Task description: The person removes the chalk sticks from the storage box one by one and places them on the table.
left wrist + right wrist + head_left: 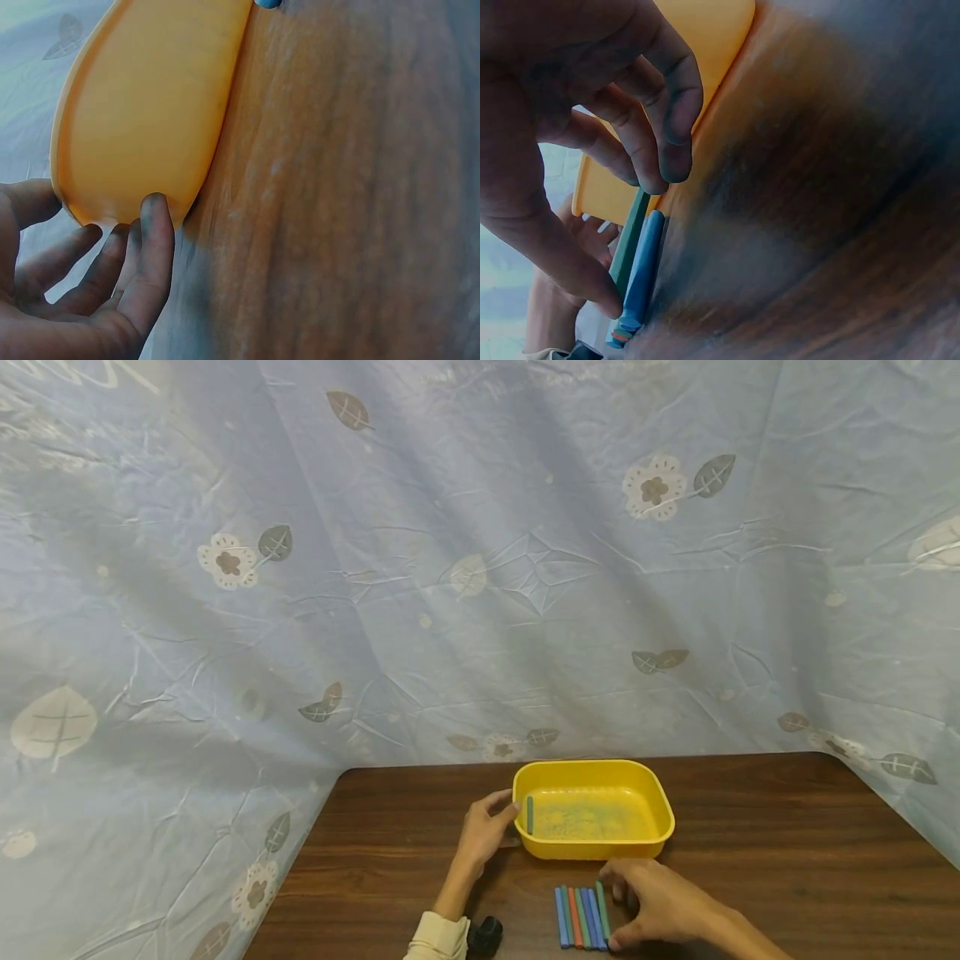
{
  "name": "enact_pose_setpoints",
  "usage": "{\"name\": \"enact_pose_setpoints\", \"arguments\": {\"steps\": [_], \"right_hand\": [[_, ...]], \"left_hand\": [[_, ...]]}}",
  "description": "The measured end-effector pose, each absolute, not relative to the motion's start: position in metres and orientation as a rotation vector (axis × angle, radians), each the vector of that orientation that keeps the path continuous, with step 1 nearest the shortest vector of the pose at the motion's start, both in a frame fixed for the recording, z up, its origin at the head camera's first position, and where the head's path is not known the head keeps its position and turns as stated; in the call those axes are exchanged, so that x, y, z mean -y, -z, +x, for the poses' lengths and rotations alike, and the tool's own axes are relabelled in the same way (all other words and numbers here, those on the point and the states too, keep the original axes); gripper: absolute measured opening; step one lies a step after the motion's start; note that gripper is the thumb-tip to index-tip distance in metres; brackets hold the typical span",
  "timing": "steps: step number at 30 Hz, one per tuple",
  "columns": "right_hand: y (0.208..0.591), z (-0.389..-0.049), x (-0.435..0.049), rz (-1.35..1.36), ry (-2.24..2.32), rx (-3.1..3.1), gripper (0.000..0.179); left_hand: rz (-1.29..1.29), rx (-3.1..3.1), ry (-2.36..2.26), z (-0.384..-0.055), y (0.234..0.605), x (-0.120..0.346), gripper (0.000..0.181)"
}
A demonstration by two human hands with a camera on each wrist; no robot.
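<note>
A yellow plastic basin (592,850) stands on the table, one green chalk stick (530,815) lying inside at its left end. My left hand (483,833) holds that end of the basin, thumb at the rim and dusty fingertips (156,214) against the outer wall. In front of the basin lies a row of chalk sticks, blue (562,918), green and red-orange. At the row's right end my right hand (660,903) pinches a green chalk stick (632,238) by its two ends, slightly tilted against its blue neighbour (642,270).
Dark brown wooden table (787,835) extends on both sides of the basin. A pale floral curtain (480,610) hangs behind and to the left. A black device (486,935) sits at the left wrist beside a cream sleeve (438,937). Chalk dust marks the basin floor.
</note>
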State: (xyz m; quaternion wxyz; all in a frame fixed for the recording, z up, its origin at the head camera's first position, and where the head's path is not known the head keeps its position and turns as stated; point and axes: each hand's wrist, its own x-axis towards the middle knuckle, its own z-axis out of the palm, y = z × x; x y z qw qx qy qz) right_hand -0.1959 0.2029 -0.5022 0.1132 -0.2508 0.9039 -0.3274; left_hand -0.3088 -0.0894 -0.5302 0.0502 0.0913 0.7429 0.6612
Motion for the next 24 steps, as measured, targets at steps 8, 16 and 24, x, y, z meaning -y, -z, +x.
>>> {"name": "enact_pose_setpoints", "arguments": {"steps": [8, 16, 24], "right_hand": [[0.5087, -0.198, -0.2047, -0.784, 0.952, -2.622, 0.064], [0.5099, -0.1976, -0.2038, -0.788, 0.915, -2.63, 0.061], [0.5111, -0.1985, -0.2029, -0.789, 0.858, -2.641, 0.062]], "left_hand": [[0.279, -2.242, -2.039, -0.3078, 0.5322, 0.0898, 0.05], [0.281, -2.245, -2.05, -0.3073, 0.5316, 0.0893, 0.051], [0.278, -2.238, -2.044, -0.3089, 0.532, 0.09, 0.05]]}}
